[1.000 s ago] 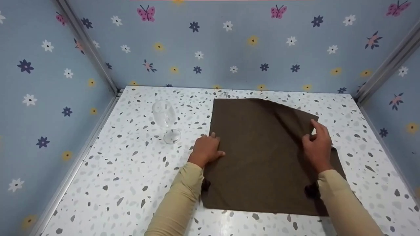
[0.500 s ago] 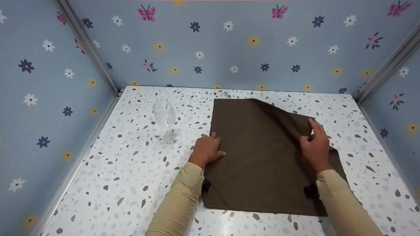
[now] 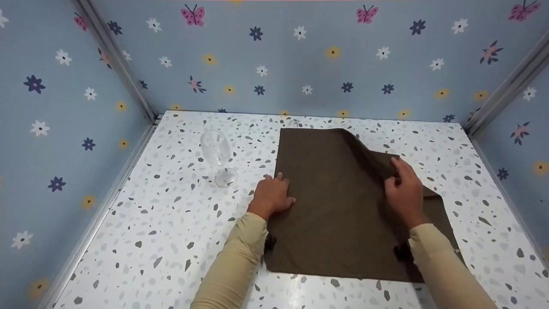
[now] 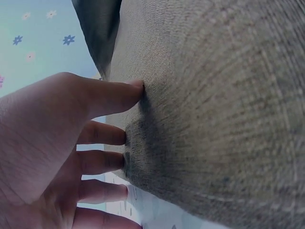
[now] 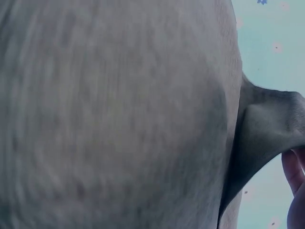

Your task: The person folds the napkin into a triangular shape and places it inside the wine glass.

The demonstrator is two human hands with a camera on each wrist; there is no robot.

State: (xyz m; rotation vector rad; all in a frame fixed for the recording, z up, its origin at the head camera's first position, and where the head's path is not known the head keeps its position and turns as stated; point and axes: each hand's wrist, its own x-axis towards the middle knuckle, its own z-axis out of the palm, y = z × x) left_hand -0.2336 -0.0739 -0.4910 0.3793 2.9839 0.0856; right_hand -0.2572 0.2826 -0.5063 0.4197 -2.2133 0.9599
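Note:
A dark brown cloth [image 3: 326, 206] lies spread on the speckled table. My right hand [image 3: 404, 191] pinches its far right part and holds that flap raised and folded inward, as the lifted cloth [image 5: 267, 119] in the right wrist view also shows. Along the cloth's left edge rests my left hand [image 3: 271, 195], its fingers spread and extended. In the left wrist view the thumb [image 4: 114, 98] presses on the fabric, and the fingertips touch down around the edge.
An upright clear stemmed glass [image 3: 216, 150] stands left of the cloth on the white speckled tabletop [image 3: 163, 214]. Flower-patterned panels [image 3: 300, 56] enclose the back and both sides. Dark wrist straps show at both sleeves.
My right hand has moved left, drawing the cloth's far right corner inward so the fold has deepened. The left hand and the glass have stayed in place.

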